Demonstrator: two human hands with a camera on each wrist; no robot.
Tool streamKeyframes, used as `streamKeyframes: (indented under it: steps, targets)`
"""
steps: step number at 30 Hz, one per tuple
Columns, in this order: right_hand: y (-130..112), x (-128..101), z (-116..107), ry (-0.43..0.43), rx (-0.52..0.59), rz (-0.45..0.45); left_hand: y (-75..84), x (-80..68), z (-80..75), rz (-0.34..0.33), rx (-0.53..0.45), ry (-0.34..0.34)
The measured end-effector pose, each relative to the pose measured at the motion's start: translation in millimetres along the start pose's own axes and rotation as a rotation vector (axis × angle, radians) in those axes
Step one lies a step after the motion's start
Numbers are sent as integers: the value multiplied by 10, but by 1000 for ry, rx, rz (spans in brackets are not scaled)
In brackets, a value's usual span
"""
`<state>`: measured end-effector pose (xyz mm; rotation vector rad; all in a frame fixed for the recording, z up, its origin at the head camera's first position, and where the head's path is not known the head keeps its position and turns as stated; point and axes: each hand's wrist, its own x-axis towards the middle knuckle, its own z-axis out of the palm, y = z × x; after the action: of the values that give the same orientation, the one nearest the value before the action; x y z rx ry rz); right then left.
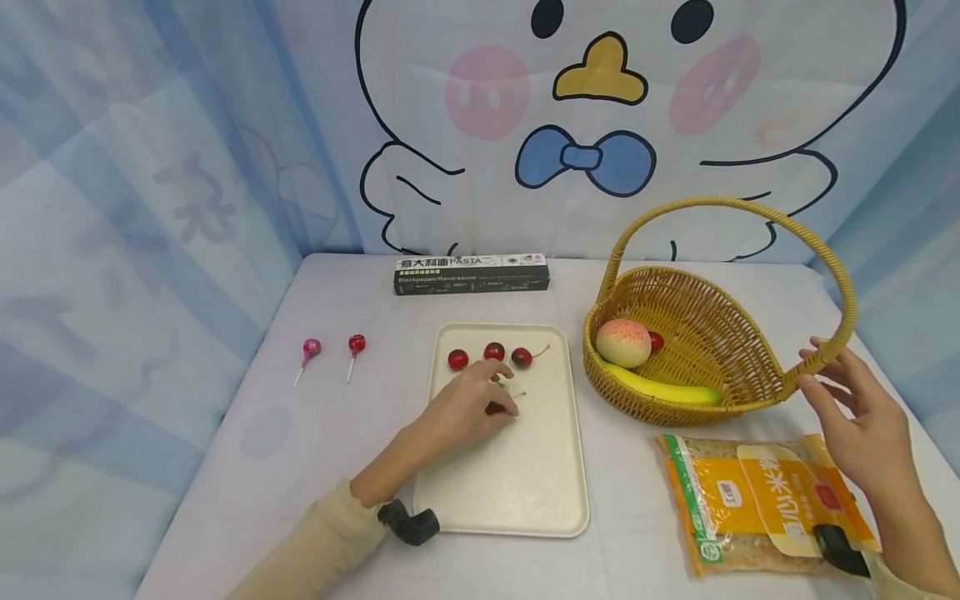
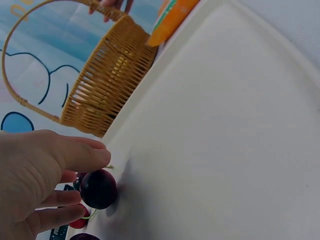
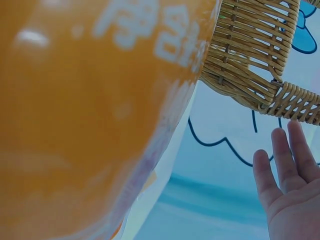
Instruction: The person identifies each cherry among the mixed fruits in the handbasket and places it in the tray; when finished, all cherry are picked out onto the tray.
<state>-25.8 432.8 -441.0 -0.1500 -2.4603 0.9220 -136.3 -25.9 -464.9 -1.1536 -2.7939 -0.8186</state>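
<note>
My left hand (image 1: 472, 404) reaches over the cream tray (image 1: 510, 492), its thumb and fingers spread around a dark cherry (image 2: 98, 190). That cherry is mostly hidden by the hand in the head view, where its stem shows beside the fingers. Beyond the fingertips lie a left cherry (image 1: 458, 359), a middle cherry (image 1: 493, 351) and a stemmed cherry (image 1: 522, 357). My right hand (image 1: 862, 417) is at the right end of the wicker basket (image 1: 675, 283), its fingertips right at the handle base (image 3: 295, 105). Inside the basket are a peach (image 1: 624, 342), a banana (image 1: 663, 387) and a small red fruit (image 1: 657, 341).
An orange food bag (image 1: 765, 500) lies in front of the basket, partly under the right forearm in view. Two lollipops, a pink one (image 1: 311, 348) and a red one (image 1: 357, 342), lie left of the tray. A black pasta box (image 1: 472, 275) sits at the back.
</note>
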Motion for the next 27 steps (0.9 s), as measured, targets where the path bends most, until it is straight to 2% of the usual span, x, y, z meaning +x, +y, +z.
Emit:
streamKeyframes:
  steps: [3, 6, 11, 15, 21, 27]
  targets:
    - [4, -3, -6, -1, -2, 10, 31, 7, -9, -18, 2, -11]
    - [-1, -1, -5, -2, 2, 4, 51, 20, -23, -3, 3, 10]
    - [0, 2, -1, -2, 0, 3, 57, 67, -38, 87, -33, 98]
    - [2, -7, 2, 0, -8, 19, 79, 135, -41, 143, -30, 124]
    - [6, -8, 6, 0, -13, 30, 152, 250, -46, 161, -21, 107]
    - [1, -11, 11, -2, -21, 40, 266, 419, -83, 132, -103, 45]
